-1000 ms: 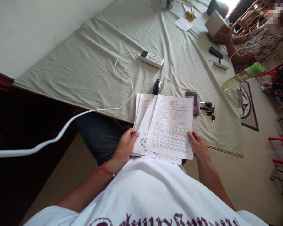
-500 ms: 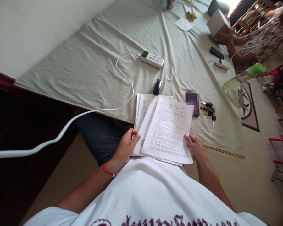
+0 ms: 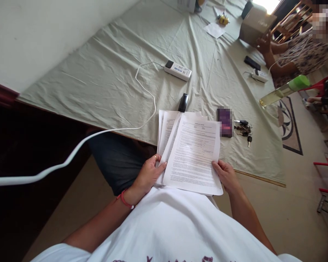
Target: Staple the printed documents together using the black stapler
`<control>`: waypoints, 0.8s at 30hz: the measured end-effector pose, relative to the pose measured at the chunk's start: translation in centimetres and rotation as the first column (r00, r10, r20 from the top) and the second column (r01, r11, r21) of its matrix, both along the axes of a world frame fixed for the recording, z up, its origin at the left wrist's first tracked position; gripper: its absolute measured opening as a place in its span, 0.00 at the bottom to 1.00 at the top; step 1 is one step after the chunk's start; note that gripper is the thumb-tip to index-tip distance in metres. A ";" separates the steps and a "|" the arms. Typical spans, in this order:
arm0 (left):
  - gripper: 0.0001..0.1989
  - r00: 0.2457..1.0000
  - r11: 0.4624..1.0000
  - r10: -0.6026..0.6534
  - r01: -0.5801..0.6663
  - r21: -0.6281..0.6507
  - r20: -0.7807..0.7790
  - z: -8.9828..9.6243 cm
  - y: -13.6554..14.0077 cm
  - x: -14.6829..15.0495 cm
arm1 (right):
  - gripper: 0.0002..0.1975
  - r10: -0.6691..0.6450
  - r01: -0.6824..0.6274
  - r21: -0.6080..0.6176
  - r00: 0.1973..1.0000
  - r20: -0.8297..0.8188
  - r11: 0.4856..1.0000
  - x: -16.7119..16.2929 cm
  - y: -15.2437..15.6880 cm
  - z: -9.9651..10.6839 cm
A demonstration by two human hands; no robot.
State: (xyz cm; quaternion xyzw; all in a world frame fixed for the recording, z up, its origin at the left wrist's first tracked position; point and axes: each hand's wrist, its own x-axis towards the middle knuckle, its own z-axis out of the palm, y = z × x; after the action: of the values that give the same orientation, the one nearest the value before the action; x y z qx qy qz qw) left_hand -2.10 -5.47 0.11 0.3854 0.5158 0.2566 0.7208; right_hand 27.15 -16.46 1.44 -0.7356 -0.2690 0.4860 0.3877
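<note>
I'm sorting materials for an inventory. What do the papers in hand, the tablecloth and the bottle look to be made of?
Papers: thin, matte paper, judging by the flat, overlapping printed sheets.
Tablecloth: probably matte fabric, given its soft creases and folds; fibre unclear.
Bottle: clear plastic or glass, since yellowish liquid shows through; its opaque green lid is probably plastic.

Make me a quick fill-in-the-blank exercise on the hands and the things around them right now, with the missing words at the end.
1. The left hand and the right hand both hold sheets of printed ____.
2. The red bracelet sits nearer the ____ hand.
3. The bottle has a cap that is ____ in colour.
4. In the picture, the keys lie to the ____ of the purple item.

Missing words: paper; left; green; right.
</note>
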 end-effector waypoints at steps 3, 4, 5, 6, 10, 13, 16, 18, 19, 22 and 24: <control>0.20 0.999 0.998 0.040 -0.040 0.038 -0.004 -0.2 0.0 0.1 | 0.22 -0.115 0.114 -0.015 0.969 -0.217 0.993 -0.7 0.3 0.6; 0.21 0.998 0.996 0.067 -0.067 0.051 0.000 -0.2 0.0 0.2 | 0.22 -0.131 0.131 -0.018 0.960 -0.246 0.991 -0.8 0.4 0.7; 0.22 0.996 0.994 0.093 -0.093 0.061 0.006 -0.2 0.0 0.3 | 0.23 -0.140 0.139 -0.022 0.954 -0.266 0.990 -0.9 0.5 0.8; 0.24 0.993 0.991 0.116 -0.117 0.066 0.015 -0.2 0.0 0.3 | 0.23 -0.142 0.140 -0.026 0.948 -0.283 0.990 -0.9 0.6 0.9; 0.42 0.985 0.985 0.163 -0.166 0.040 0.062 0.1 0.1 0.3 | 0.23 -0.139 0.128 -0.055 0.931 -0.339 0.990 -0.6 0.7 1.4; 0.50 0.983 0.984 0.174 -0.175 0.018 0.067 0.2 0.2 0.2 | 0.23 -0.135 0.119 -0.065 0.924 -0.357 0.991 -0.4 0.9 1.6; 0.43 0.983 0.986 0.167 -0.168 0.006 0.078 0.2 0.2 0.3 | 0.23 -0.126 0.115 -0.053 0.931 -0.342 0.992 -0.8 1.5 1.6; 0.33 0.983 0.989 0.146 -0.144 -0.026 0.112 0.1 0.1 0.3 | 0.24 -0.109 0.103 -0.034 0.944 -0.311 0.994 -1.2 2.0 1.6; 0.28 0.982 0.990 0.137 -0.132 -0.046 0.130 0.1 0.1 0.4 | 0.24 -0.094 0.093 -0.018 0.954 -0.285 0.996 -1.4 2.3 1.6; 0.21 0.977 0.987 0.152 -0.141 -0.082 0.148 -0.1 -0.1 0.3 | 0.24 -0.043 0.051 0.040 0.984 -0.176 0.998 -2.0 3.1 1.5; 0.20 0.973 0.979 0.199 -0.192 -0.073 0.118 -0.1 -0.3 0.1 | 0.24 -0.008 0.013 0.063 0.997 -0.082 0.998 -2.3 3.5 1.4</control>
State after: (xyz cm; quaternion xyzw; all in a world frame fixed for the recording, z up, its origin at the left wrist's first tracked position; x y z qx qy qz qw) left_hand -1.98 -5.74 0.04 0.2939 0.5129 0.3341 0.7341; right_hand 24.81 -12.91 2.83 -0.7039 -0.2642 0.5048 0.4241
